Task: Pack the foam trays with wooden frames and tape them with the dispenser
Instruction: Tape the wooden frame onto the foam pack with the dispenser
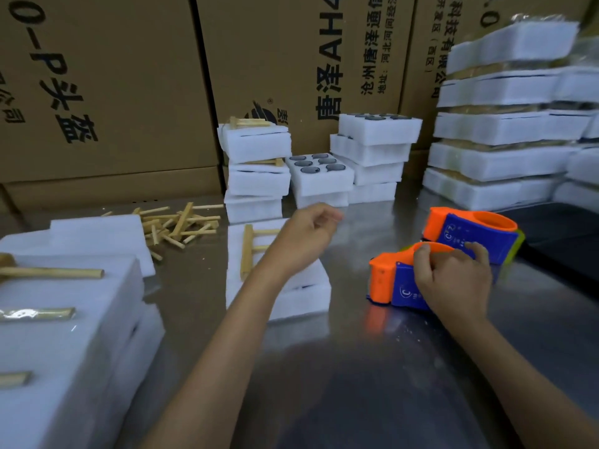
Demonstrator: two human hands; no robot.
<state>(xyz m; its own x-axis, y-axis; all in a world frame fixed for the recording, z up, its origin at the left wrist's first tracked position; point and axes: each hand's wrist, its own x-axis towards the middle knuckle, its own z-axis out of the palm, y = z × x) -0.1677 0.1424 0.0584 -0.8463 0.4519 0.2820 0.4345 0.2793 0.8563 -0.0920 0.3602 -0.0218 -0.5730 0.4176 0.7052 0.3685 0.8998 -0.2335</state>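
**Right hand on the tape dispenser, left hand raised over a foam tray**

The right hand (453, 280) rests on the nearer orange-and-blue tape dispenser (393, 283), its fingers (421, 257) curled over the top edge and grasping it as it sits on the metal worktop (356, 367). A second dispenser (473, 233) lies just behind it. The left hand (308, 234) hangs above the worktop with its fingers loosely curled and grasping nothing. Beneath that wrist sits a stack of foam trays (291, 296), a wooden frame (248, 251) lying on top. Loose wooden sticks (181, 225) are heaped to the left, beside more foam trays with wooden pieces in the near-left corner (74, 319). Behind stand further foam stacks, one tray with round holes (319, 173), and wrapped bundles (505, 131) at the right, all before cardboard boxes (113, 82).
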